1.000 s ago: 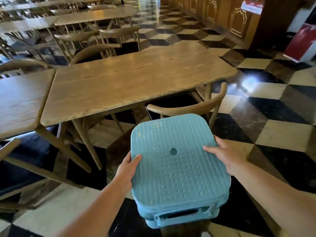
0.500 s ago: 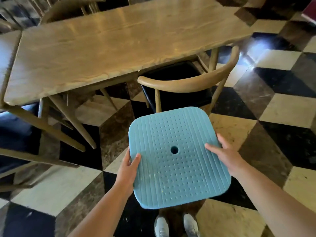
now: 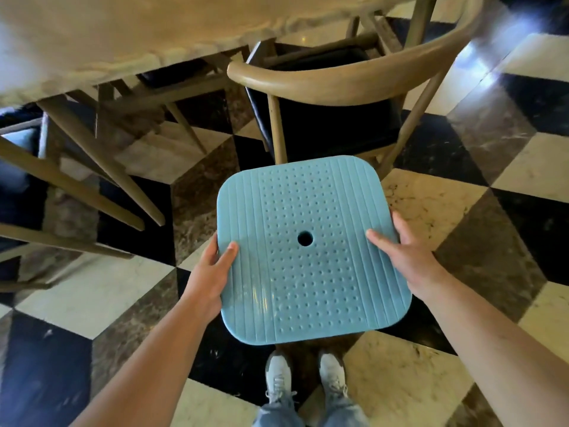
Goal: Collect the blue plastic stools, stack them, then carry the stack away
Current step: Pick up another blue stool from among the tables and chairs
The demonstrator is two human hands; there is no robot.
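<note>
Two hands hold one blue stool (image 3: pixel 311 251) by opposite edges of its seat, in the middle of the frame, above the checkered floor (image 3: pixel 431 208) and the person's white shoes (image 3: pixel 278 383). The left hand (image 3: pixel 209 272) clasps the seat's left edge, thumb lying on top and fingers curled under the rim. The right hand (image 3: pixel 406 257) grips the right edge the same way, thumb pressed flat on the ribbed top, fingers wrapped below and out of sight. Only the seat top shows; whether other stools are nested beneath it cannot be told from here.

Just beyond the stool, a wooden chair (image 3: pixel 332 84) with a dark cushion stands tucked at the bench (image 3: pixel 107 32) in the upper left.

Moulded plastic like this is probably light and stiff, so an edge grip from both sides should carry it without flexing. The ribs and raised dots give the thumbs some purchase, though the glossy surface could slip in a one-handed hold. Keeping the fingers hooked under the rim seems the safest hold.
</note>
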